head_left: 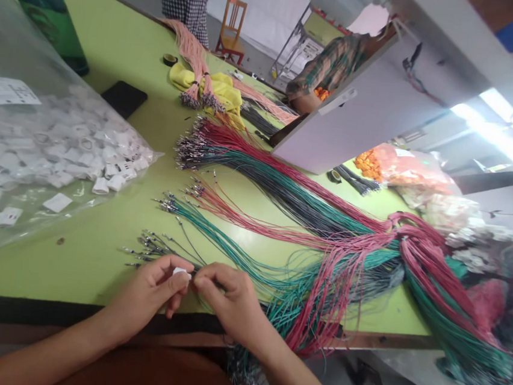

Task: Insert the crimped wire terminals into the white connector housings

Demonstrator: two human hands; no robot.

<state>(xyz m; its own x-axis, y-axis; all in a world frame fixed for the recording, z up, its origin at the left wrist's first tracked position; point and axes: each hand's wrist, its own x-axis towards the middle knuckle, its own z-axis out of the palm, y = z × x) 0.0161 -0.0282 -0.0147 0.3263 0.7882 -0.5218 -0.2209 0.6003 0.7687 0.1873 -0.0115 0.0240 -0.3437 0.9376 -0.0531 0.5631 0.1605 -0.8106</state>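
Bag (25, 49): a clear plastic bag is laid on the left of the bench (117, 40) and is filled with small white parts (83, 151); a few are spilled just beside its mouth.
Bottle (42, 8): a green bottle is seen behind the bag, at the far left corner.
Phone (124, 98): a black slab is laid flat beyond the bag.
Left hand (151, 288): it is rested at the near edge of the bench, with its fingers closed in a pinch on the white housing (181, 272).
White housing: it is held just above the bench, between the two hands, with its open side turned to the right as far as can be told.
Wire end (196, 279): a thin dark wire is met at the housing's right face, its long axis running left to right.
Right hand (232, 302): its fingers are clenched on the wire end, touching the left fingertips; it is the nearer hand to the wire supply.
Dark wires (156, 246): loose leads with metal tips are fanned just beyond the left hand.
Green wires (216, 231), red wires (254, 213): they are spread tips leftward and gathered into a bundle off the bench's right edge.
Co-worker (336, 64): a person in a plaid shirt is bent over the far side, partly hidden by a white board (363, 124).
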